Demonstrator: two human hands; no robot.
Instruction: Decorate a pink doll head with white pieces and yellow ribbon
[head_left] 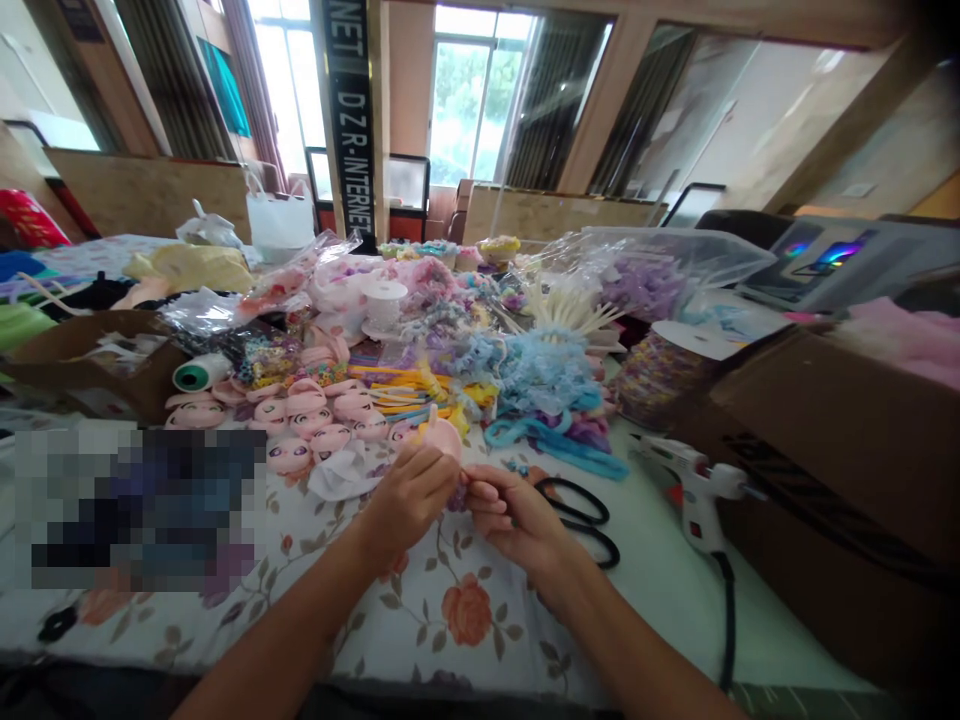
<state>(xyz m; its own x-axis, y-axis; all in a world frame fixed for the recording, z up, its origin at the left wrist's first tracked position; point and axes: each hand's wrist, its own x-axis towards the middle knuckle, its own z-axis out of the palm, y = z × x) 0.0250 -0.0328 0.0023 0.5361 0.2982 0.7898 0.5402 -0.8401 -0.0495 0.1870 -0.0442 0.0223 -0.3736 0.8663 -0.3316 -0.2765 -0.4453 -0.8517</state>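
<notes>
A pale pink eared piece (448, 437) stands just above the left hand (421, 482), whose fingers pinch it; the right hand's (517, 512) fingertips press together beside them, on something too small to tell. A loosened pinch could drop the piece; a wrist swing could knock the black-handled scissors (581, 523). Beneath lies a floral tablecloth (337, 640); windows (469, 110) stand far beyond the fingers.

windows (476, 110) daylit; curtains (559, 115) dark; strip (349, 120) black, lettered; wall (407, 80) beige
</notes>
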